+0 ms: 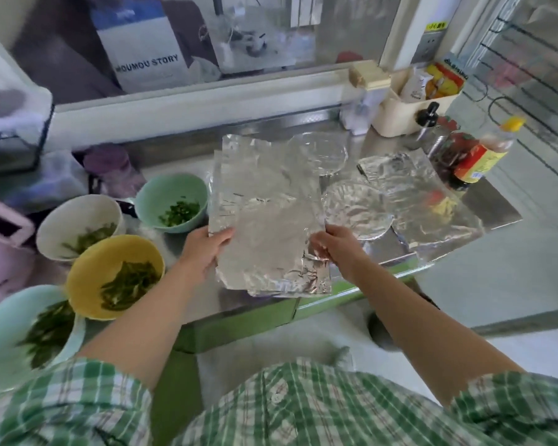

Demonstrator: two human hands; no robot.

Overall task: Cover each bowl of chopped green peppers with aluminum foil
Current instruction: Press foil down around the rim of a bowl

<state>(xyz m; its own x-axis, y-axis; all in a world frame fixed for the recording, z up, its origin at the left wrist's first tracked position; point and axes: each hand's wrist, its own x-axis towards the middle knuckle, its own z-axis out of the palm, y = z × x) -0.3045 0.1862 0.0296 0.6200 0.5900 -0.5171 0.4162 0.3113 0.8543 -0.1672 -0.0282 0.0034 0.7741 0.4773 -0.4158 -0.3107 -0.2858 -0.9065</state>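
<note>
I hold a sheet of aluminum foil [264, 207] flat over the steel counter; under it lie more sheets. My left hand [203, 249] grips its left edge and my right hand [339, 249] pinches its right edge near the crumpled front corner. To the left stand uncovered bowls of chopped green peppers: a green bowl [171, 191], a white bowl [74, 217], a yellow bowl [110, 268] and a pale green bowl [10, 329] nearest me. On the right, two bowls [355, 210] [319, 152] are wrapped in foil, and a third foil-covered shape [390, 169] sits behind them.
Sauce bottles [477, 156] and a cream box of packets [406, 107] stand at the back right. A pink appliance [0, 239] sits at the far left. More loose foil [438, 217] lies on the right of the counter, near its edge.
</note>
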